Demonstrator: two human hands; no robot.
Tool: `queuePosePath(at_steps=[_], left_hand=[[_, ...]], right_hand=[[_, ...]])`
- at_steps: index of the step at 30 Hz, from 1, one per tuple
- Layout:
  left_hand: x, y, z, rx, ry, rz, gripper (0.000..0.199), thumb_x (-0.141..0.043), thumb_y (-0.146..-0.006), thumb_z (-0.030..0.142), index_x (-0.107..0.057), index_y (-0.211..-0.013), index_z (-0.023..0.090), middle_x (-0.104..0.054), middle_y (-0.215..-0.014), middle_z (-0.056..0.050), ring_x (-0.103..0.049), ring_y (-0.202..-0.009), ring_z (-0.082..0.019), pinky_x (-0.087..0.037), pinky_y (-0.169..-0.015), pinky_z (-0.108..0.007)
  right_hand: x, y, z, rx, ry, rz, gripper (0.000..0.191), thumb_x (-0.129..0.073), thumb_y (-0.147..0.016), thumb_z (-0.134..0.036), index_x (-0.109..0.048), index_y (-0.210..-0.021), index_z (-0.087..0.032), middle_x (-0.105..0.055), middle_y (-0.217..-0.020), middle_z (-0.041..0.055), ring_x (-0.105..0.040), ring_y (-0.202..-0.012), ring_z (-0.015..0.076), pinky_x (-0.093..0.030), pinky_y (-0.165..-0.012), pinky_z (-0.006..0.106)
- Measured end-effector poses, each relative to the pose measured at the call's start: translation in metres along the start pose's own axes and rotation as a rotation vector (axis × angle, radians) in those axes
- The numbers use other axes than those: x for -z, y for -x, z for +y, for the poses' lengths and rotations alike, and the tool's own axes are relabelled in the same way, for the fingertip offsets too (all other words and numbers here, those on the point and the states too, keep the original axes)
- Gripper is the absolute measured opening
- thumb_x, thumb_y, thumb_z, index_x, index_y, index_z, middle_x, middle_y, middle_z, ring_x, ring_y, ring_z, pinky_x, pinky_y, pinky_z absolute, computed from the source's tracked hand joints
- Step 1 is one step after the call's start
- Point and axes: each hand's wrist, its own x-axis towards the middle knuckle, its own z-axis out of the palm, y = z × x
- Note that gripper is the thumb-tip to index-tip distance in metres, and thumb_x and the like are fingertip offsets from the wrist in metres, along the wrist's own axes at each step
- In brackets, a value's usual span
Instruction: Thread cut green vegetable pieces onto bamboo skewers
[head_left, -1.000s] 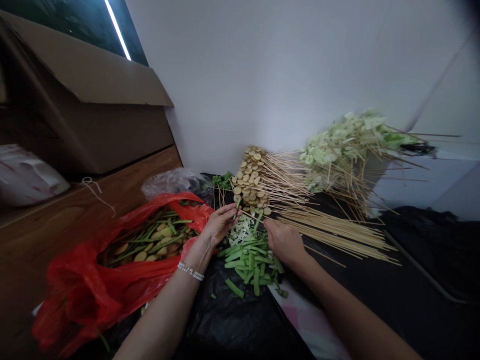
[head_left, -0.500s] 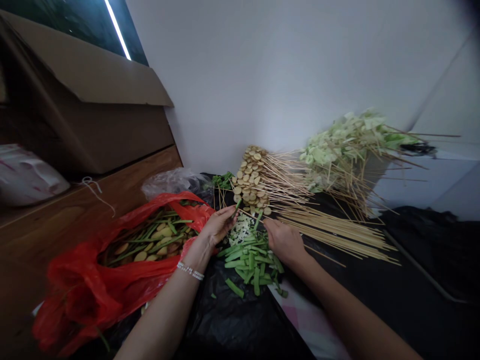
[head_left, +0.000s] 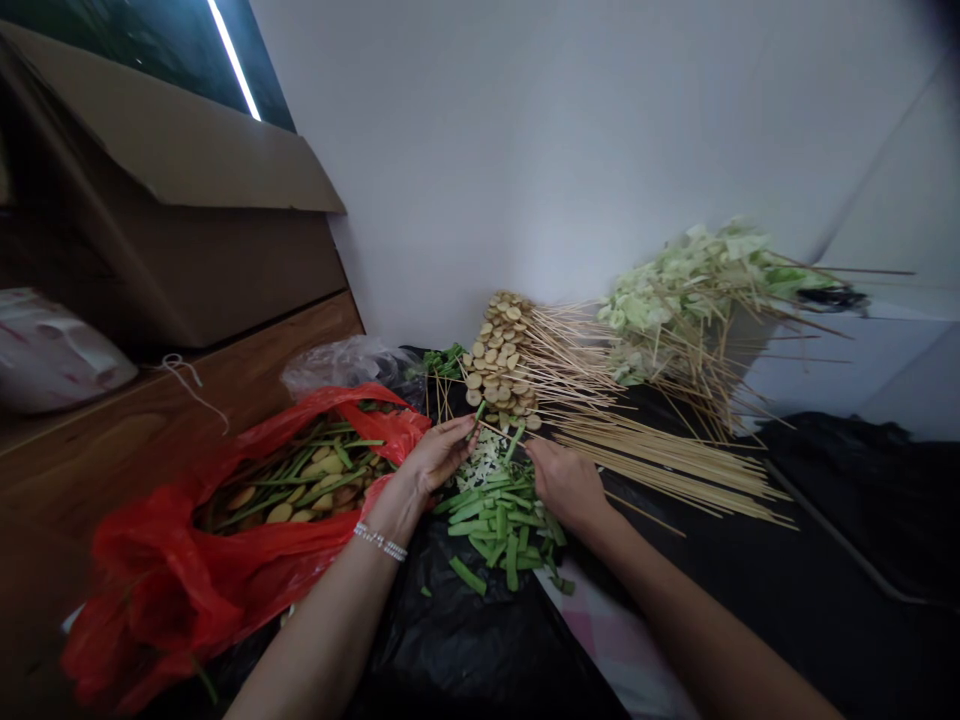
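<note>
My left hand [head_left: 441,452] pinches a short piece of green bean [head_left: 478,415] between thumb and fingers. My right hand [head_left: 566,480] is closed round a thin bamboo skewer [head_left: 514,436], whose far end reaches the bean piece; whether it has pierced the bean I cannot tell. Below and between the hands lies a pile of cut green bean pieces [head_left: 499,515], with small pale scraps [head_left: 484,455] behind it. Just beyond the fingers are skewers threaded with round potato slices [head_left: 499,350]. A row of bare skewers [head_left: 675,465] lies right of my right hand.
A red plastic bag [head_left: 172,560] holding beans and potato slices sits open at left. Skewered cabbage leaves [head_left: 690,275] lean by the wall. Clear plastic [head_left: 345,365] lies behind the bag. A cardboard box [head_left: 225,200] and a white jug [head_left: 56,350] stand at far left.
Both hands stay almost in place. The bean piece in my left hand stands slightly more upright; the whole view has shifted very slightly.
</note>
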Motion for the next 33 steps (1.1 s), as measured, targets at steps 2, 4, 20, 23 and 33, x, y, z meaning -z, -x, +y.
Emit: queuePosePath(at_steps=[2,4,20,23,33], left_hand=[[0.0,0.0,-0.001,0.001,-0.005,-0.005,0.011,-0.065,-0.076,0.0,-0.07,-0.078,0.009,-0.07,-0.076,-0.006,-0.064,-0.067,-0.009,-0.053,-0.061,-0.016],[0.0,-0.001,-0.001,0.0,-0.012,-0.017,0.01,-0.066,-0.076,0.0,-0.07,-0.079,0.009,-0.07,-0.077,-0.006,-0.064,-0.067,-0.009,-0.053,-0.061,-0.016],[-0.007,0.003,-0.019,-0.014,-0.127,-0.118,0.01,-0.078,-0.066,0.009,-0.071,-0.074,0.009,-0.07,-0.077,-0.006,-0.063,-0.069,-0.009,-0.049,-0.066,-0.017],[-0.011,0.005,-0.025,0.005,-0.144,-0.159,0.014,-0.081,-0.062,0.011,-0.07,-0.072,0.009,-0.069,-0.076,-0.006,-0.062,-0.067,-0.009,-0.048,-0.065,-0.018],[-0.001,0.001,-0.014,-0.232,-0.681,-0.196,0.024,-0.078,-0.065,0.032,-0.074,-0.079,0.013,-0.07,-0.073,-0.003,-0.058,-0.064,-0.011,-0.046,-0.065,-0.021]], right_hand=[[0.0,0.0,0.0,-0.003,-0.011,-0.008,0.028,-0.032,-0.096,-0.021,-0.06,-0.1,-0.021,-0.068,-0.094,0.0043,-0.062,-0.08,0.0148,-0.034,-0.063,0.025],[0.0,0.0,-0.001,-0.005,-0.026,-0.018,0.028,-0.032,-0.096,-0.021,-0.059,-0.101,-0.02,-0.068,-0.096,0.0051,-0.062,-0.083,0.0146,-0.034,-0.065,0.024],[-0.003,-0.001,-0.002,0.016,-0.056,-0.017,0.027,-0.032,-0.096,-0.02,-0.058,-0.098,-0.02,-0.068,-0.091,0.0042,-0.061,-0.082,0.0145,-0.033,-0.064,0.023],[-0.003,0.0,-0.003,0.019,-0.038,-0.024,0.028,-0.03,-0.097,-0.022,-0.059,-0.097,-0.02,-0.068,-0.089,0.0038,-0.062,-0.079,0.0149,-0.033,-0.063,0.024],[0.005,-0.003,0.004,-0.054,0.01,0.047,0.032,-0.03,-0.097,-0.023,-0.06,-0.106,-0.02,-0.068,-0.096,0.0059,-0.062,-0.081,0.0155,-0.034,-0.063,0.024]])
